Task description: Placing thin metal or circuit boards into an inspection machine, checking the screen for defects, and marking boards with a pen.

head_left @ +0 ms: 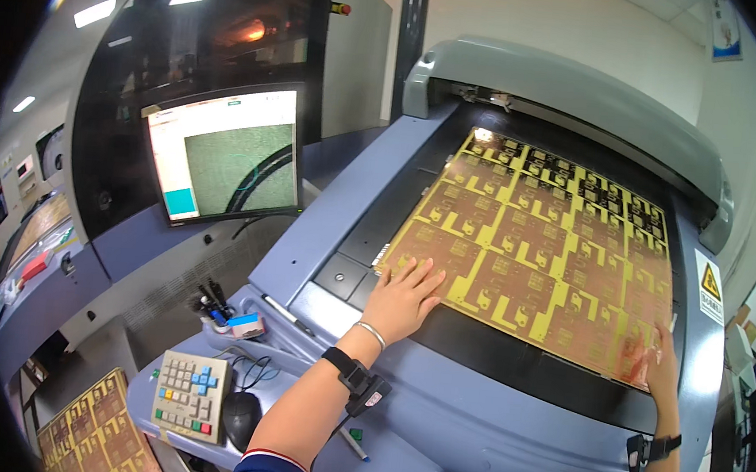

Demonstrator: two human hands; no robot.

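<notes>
A large copper-brown and yellow circuit board panel [520, 233] lies flat on the black bed of a blue-grey machine. My left hand [401, 302] rests at the panel's near left corner, fingers spread and lying flat over its edge. At the near right corner is my right hand [664, 367], its fingers stretched out along the panel's right edge. The thumb side of that hand is against the corner, where the glossy panel reflects it. Neither hand is closed round anything.
A grey bridge [584, 101] spans the bed's far end. Left of the machine stands a monitor [233, 162]. A keypad [191, 397], a black mouse [241, 419] and a pen holder [214, 308] are on the near left shelf. Another patterned panel [101, 432] lies at lower left.
</notes>
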